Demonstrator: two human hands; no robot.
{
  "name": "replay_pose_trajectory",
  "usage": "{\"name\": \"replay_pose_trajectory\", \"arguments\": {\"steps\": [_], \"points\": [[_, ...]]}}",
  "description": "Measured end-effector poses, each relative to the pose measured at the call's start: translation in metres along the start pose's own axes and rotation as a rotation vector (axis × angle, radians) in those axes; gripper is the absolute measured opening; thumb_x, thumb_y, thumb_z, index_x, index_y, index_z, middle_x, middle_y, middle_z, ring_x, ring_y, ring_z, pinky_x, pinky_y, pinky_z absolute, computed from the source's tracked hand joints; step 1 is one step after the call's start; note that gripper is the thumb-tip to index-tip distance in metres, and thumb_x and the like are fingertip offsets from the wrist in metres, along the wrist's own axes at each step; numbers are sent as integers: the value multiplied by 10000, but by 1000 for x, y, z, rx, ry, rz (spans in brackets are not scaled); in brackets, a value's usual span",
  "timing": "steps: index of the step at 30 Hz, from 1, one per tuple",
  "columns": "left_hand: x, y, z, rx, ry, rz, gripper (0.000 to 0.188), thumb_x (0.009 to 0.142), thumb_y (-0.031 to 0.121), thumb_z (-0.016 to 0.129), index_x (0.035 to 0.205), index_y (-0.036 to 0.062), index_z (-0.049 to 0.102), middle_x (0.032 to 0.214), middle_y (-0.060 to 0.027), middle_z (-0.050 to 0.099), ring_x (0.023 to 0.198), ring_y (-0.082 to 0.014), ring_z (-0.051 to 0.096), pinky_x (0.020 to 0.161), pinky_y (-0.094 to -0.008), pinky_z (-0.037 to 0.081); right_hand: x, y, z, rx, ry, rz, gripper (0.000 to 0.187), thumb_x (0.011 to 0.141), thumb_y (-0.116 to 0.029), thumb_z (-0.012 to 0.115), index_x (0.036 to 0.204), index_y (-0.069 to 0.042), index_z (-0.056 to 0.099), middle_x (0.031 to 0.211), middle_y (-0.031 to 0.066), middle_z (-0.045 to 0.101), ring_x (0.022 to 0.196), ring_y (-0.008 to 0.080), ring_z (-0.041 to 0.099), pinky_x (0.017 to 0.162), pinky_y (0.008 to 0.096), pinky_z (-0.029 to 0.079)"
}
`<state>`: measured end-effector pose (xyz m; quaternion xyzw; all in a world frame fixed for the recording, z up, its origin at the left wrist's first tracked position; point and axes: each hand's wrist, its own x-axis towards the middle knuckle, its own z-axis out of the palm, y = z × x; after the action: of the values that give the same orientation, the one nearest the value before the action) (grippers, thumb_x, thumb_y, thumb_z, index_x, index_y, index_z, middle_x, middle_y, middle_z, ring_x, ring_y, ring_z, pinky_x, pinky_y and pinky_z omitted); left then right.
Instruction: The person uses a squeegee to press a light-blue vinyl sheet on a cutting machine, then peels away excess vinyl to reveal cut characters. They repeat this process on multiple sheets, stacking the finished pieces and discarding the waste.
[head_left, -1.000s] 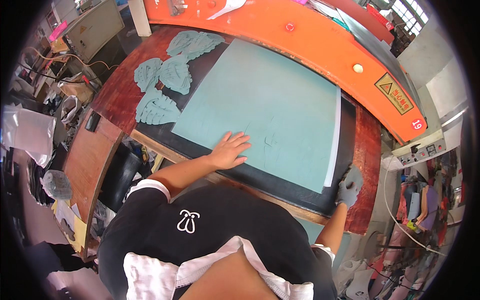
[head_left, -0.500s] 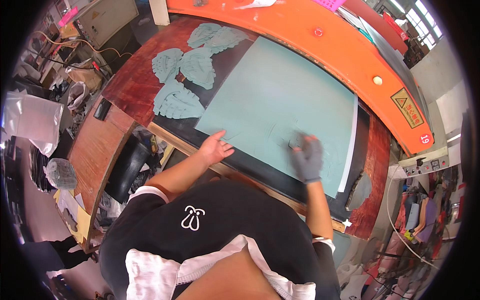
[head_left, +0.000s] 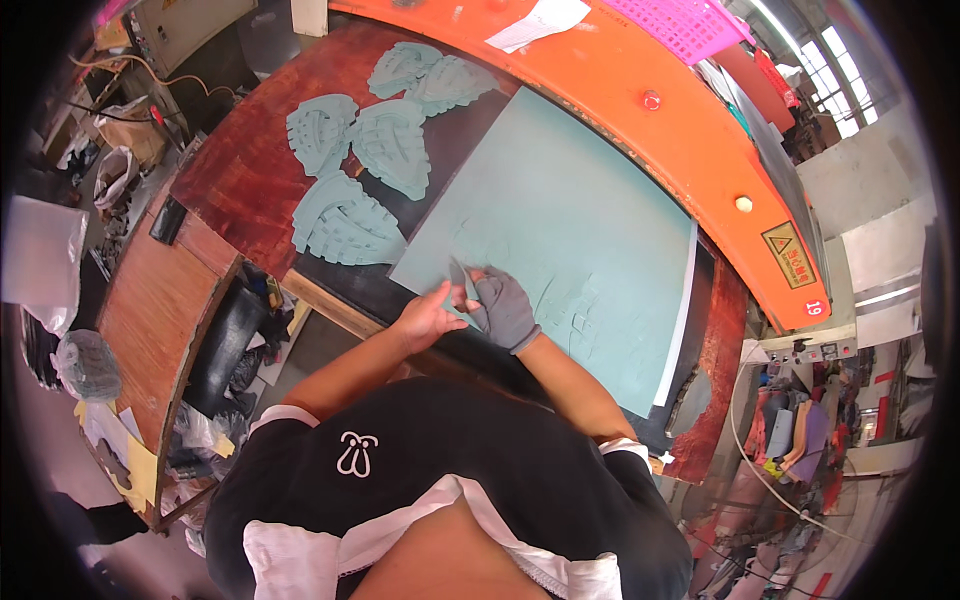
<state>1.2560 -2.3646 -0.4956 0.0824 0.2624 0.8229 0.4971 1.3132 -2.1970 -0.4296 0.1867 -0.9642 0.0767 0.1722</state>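
A large pale blue-green sheet (head_left: pixel 580 190) lies on the dark board, with cut outlines showing along its near part. At the sheet's near left edge my two hands meet. My left hand (head_left: pixel 426 320), bare, pinches a thin pale-green cut piece (head_left: pixel 462 314) by its side. My right hand (head_left: pixel 506 310), in a grey glove with bare fingertips, closes on the same piece from the right; its far part is blurred. Left of the sheet lie several stacks of cut pale-green pieces (head_left: pixel 345 222) with curved, notched edges.
An orange machine beam (head_left: pixel 620 95) spans the far side, with a pink basket (head_left: pixel 680 30) and white paper (head_left: pixel 540 22) on it. The red-brown table (head_left: pixel 235 150) extends left. A wooden side table (head_left: pixel 155 320) stands at left; a grey flat piece (head_left: pixel 690 402) lies near the right edge.
My right hand has moved left across the sheet to meet my left hand, now with a thin cut piece between them. My left hand has closed from open. The view has shifted slightly.
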Motion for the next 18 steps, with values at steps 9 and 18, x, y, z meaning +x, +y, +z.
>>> {"name": "replay_pose_trajectory", "arguments": {"steps": [9, 18], "points": [[-9, 17, -4, 303, 90, -40, 402, 968, 368, 467, 1101, -5, 538, 1088, -139, 565, 933, -269, 606, 818, -406, 519, 14, 32, 1, 639, 273, 780, 276, 897, -263, 499, 931, -4, 585, 781, 111, 589, 716, 217, 563, 674, 333, 468], [-11, 21, -7, 301, 89, -34, 364, 959, 341, 487, 1054, -5, 549, 1033, -130, 570, 919, -266, 594, 789, -422, 550, 85, 168, -82, 600, 610, 1230, 390, 839, -296, 548, 982, 60, 612, 878, 149, 621, 778, 222, 561, 697, 351, 466]]}}
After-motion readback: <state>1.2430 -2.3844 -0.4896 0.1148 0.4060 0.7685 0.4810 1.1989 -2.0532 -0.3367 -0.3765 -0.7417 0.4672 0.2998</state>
